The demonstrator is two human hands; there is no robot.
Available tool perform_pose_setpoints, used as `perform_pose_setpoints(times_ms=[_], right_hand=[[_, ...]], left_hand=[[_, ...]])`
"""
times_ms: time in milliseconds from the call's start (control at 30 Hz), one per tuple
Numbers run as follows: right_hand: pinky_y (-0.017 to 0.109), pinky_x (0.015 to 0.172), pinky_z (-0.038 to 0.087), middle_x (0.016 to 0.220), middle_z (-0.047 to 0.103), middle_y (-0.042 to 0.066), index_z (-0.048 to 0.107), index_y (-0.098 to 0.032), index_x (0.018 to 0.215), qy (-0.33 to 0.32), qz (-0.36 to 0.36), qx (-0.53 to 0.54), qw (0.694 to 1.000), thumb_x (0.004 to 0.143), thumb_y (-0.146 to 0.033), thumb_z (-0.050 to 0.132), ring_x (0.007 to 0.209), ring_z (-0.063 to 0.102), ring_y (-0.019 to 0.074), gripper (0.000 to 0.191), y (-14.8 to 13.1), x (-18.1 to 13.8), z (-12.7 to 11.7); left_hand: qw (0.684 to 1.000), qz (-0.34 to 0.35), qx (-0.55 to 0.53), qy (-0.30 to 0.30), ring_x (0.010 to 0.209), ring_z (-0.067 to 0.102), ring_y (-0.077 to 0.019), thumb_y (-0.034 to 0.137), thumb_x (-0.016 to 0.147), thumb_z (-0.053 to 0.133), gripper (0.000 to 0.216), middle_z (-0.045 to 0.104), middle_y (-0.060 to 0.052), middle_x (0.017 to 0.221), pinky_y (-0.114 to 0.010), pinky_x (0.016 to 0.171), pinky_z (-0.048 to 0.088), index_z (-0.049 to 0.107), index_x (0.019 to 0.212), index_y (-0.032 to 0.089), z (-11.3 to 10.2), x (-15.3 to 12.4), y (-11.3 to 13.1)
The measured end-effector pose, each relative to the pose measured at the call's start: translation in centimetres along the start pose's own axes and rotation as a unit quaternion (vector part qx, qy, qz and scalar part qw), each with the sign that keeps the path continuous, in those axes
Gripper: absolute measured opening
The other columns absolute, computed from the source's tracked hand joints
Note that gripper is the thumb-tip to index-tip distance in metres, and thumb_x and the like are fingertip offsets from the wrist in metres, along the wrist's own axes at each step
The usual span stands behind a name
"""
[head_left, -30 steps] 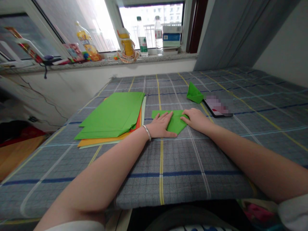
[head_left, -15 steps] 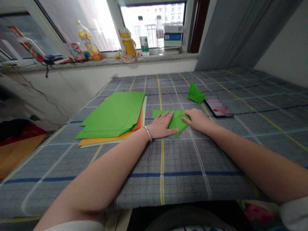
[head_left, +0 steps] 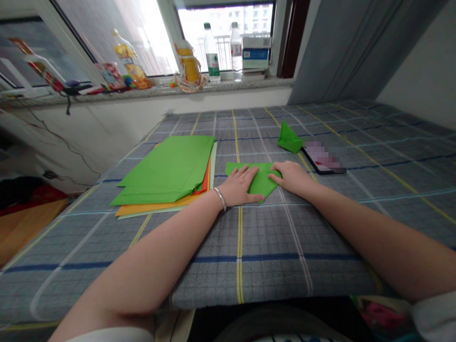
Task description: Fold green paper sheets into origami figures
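Almost nothing has moved: my open left hand [head_left: 240, 186] and right hand [head_left: 290, 178] press flat on the folded green paper [head_left: 262, 179] at 12 o'clock; a sideways slip could skew it.

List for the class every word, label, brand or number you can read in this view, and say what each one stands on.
Nothing can be quoted: the labels on the two water bottles and the yellow-capped bottle and the printing on the blue-and-white box on the windowsill are too small to read, and the phone screen is blurred out.
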State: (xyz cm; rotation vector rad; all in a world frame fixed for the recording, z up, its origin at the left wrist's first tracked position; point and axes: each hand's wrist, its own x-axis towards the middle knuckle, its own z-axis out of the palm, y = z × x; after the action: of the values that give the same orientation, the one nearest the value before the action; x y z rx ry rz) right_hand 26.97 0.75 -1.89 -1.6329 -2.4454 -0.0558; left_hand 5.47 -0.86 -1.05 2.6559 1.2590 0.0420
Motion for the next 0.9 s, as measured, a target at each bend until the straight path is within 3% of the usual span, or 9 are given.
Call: perform_pose_setpoints(times_ms=[133, 333, 667, 900], right_hand=[[0.039, 0.082, 0.043, 0.101, 0.071, 0.013, 0.064, -0.017, 0.106, -0.002, 0.007, 0.003, 1.0, 0.092, -0.04, 0.05, 0.096, 0.062, 0.0295, 0.03, 0.0, -0.1, -0.1], [0.037, 0.081, 0.043, 0.101, 0.071, 0.012, 0.064, -0.018, 0.107, -0.002, 0.017, 0.002, 1.0, 0.092, -0.04, 0.051, 0.095, 0.062, 0.0279, 0.029, -0.1, -0.1, -0.2], [0.035, 0.078, 0.043, 0.098, 0.07, 0.011, 0.064, -0.017, 0.107, 0.013, 0.024, -0.001, 1.0, 0.091, -0.04, 0.053, 0.092, 0.063, 0.0271, 0.03, -0.2, -0.2, 0.0], [0.038, 0.081, 0.044, 0.097, 0.07, 0.011, 0.063, -0.016, 0.106, 0.029, 0.015, 0.022, 0.999, 0.09, -0.037, 0.053, 0.093, 0.062, 0.0278, 0.028, 0.1, -0.1, 0.1]], left_hand=[[1.0, -0.002, -0.003, 0.015, 0.148, 0.011, -0.0361, 0.064, 0.082, 0.054, 0.091, 0.018, -0.017, 0.16, -0.056, 0.118, 0.014, 0.021, 0.15, 0.013, -0.1, -0.2, 0.1], [0.999, 0.018, 0.025, 0.016, 0.149, 0.013, -0.0317, 0.059, 0.087, 0.052, 0.074, 0.015, -0.019, 0.16, -0.052, 0.12, 0.012, 0.039, 0.139, 0.009, -0.1, -0.4, 0.3], [0.998, 0.012, 0.064, 0.012, 0.148, 0.015, -0.0314, 0.053, 0.096, 0.033, 0.067, 0.021, -0.007, 0.16, -0.053, 0.119, 0.014, 0.026, 0.151, 0.016, -0.2, -0.8, 1.2], [0.997, -0.003, 0.081, 0.001, 0.148, 0.014, -0.0322, 0.059, 0.095, 0.029, 0.072, 0.02, -0.007, 0.16, -0.055, 0.118, 0.015, 0.024, 0.152, 0.015, -0.2, -0.7, 1.6]])
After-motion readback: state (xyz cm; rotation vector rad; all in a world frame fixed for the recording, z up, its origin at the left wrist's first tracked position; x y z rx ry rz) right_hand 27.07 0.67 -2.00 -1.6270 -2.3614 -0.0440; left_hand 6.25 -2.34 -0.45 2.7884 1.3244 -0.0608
